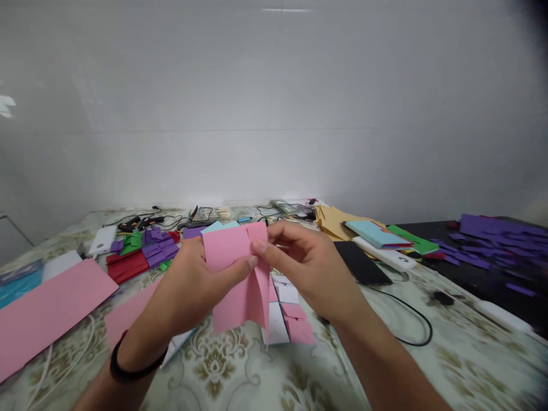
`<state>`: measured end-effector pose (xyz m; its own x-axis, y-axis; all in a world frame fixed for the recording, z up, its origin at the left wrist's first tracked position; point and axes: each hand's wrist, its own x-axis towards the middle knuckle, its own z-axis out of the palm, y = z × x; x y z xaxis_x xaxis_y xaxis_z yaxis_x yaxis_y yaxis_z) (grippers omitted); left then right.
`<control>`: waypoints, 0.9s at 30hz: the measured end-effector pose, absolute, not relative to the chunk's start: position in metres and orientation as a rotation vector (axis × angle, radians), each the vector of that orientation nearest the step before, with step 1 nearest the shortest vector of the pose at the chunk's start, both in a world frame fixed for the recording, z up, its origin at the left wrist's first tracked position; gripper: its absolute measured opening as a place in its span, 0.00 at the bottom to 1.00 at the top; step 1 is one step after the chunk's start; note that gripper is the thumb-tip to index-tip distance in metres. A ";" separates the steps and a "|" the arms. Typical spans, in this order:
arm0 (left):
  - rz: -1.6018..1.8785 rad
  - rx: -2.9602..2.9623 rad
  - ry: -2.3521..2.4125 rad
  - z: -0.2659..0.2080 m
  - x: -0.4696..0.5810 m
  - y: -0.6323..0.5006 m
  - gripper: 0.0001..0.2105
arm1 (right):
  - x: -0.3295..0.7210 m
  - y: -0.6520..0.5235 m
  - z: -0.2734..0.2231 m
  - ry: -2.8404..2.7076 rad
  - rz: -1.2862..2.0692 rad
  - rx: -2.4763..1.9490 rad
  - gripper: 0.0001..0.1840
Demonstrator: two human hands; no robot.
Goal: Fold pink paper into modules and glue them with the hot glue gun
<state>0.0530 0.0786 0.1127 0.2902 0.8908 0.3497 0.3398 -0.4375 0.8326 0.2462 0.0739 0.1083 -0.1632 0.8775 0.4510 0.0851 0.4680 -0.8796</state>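
Observation:
A sheet of pink paper (233, 297) is held upright in front of me, with a narrow strip along its right side partly split or folded away from the rest. My left hand (192, 279) grips it from the left, thumb across its face. My right hand (303, 257) pinches the strip near the top, its thumb almost meeting the left thumb. Behind and below the sheet lies a piece with pink and white folded paper squares (295, 314), partly hidden by it. Another pink sheet (132, 311) rests on the table behind my left wrist.
A large pink sheet (51, 314) lies at left, near red (126, 267) and purple paper pieces (158, 248). At right are a black flat device (362, 262), a white power bank (385, 254), a light-blue folded paper (377, 233), a cable (422, 343) and purple strips (500, 245).

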 end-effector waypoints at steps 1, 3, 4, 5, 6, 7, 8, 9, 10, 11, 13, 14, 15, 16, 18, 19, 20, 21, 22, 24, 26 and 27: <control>1.118 1.910 1.091 0.112 0.053 0.079 0.11 | 0.246 0.074 0.108 -1.582 0.879 -0.861 0.11; 1.120 1.883 1.079 0.110 0.053 0.081 0.10 | 0.245 0.074 0.108 -1.571 0.883 -0.864 0.12; 1.120 1.869 1.077 0.110 0.053 0.081 0.10 | 0.245 0.075 0.108 -1.567 0.890 -0.861 0.12; 1.119 1.855 1.076 0.110 0.053 0.081 0.09 | 0.246 0.075 0.107 -1.563 0.900 -0.856 0.13; 1.120 1.844 1.076 0.110 0.053 0.081 0.09 | 0.246 0.075 0.108 -1.559 0.910 -0.850 0.14; 1.119 1.835 1.076 0.111 0.053 0.081 0.08 | 0.246 0.075 0.108 -1.560 0.921 -0.842 0.14; 1.119 1.826 1.077 0.112 0.054 0.080 0.08 | 0.247 0.075 0.108 -1.565 0.933 -0.833 0.14; 1.124 1.815 1.081 0.113 0.054 0.080 0.08 | 0.248 0.075 0.108 -1.577 0.947 -0.823 0.13; 1.130 1.802 1.084 0.114 0.054 0.080 0.08 | 0.248 0.076 0.109 -1.595 0.963 -0.813 0.13; 1.142 1.787 1.088 0.115 0.054 0.080 0.08 | 0.249 0.076 0.109 -1.617 0.984 -0.804 0.13; 1.203 1.759 1.097 0.117 0.053 0.081 0.11 | 0.251 0.077 0.108 -1.660 1.038 -0.793 0.13; 1.236 1.754 1.103 0.117 0.053 0.081 0.13 | 0.251 0.078 0.108 -1.670 1.062 -0.793 0.13; 1.262 1.756 1.109 0.117 0.052 0.082 0.16 | 0.252 0.079 0.107 -1.671 1.077 -0.792 0.13; 1.275 1.764 1.113 0.117 0.052 0.083 0.18 | 0.252 0.080 0.107 -1.664 1.083 -0.792 0.13; 1.248 1.790 1.107 0.118 0.052 0.084 0.19 | 0.251 0.082 0.106 -1.638 1.060 -0.795 0.13; 1.215 1.805 1.095 0.118 0.052 0.084 0.19 | 0.251 0.082 0.105 -1.624 1.043 -0.802 0.13; 1.181 1.822 1.081 0.118 0.052 0.083 0.18 | 0.251 0.083 0.105 -1.611 1.028 -0.809 0.14; 1.151 1.840 1.063 0.119 0.053 0.082 0.17 | 0.250 0.083 0.105 -1.598 1.017 -0.818 0.14; 1.127 1.858 1.051 0.119 0.053 0.082 0.16 | 0.249 0.083 0.105 -1.586 1.010 -0.829 0.15; 1.109 1.884 1.057 0.119 0.055 0.080 0.15 | 0.248 0.083 0.105 -1.569 1.009 -0.844 0.16; 1.103 1.904 1.073 0.119 0.057 0.078 0.14 | 0.247 0.083 0.105 -1.557 1.019 -0.847 0.16; 1.097 1.919 1.074 0.119 0.058 0.077 0.12 | 0.246 0.083 0.105 -1.551 1.026 -0.843 0.15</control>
<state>0.0576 0.0772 0.1185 0.3073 0.8879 0.3425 0.3235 -0.4359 0.8399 0.2459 0.0827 0.1050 -0.2063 0.9036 0.3754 0.0080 0.3852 -0.9228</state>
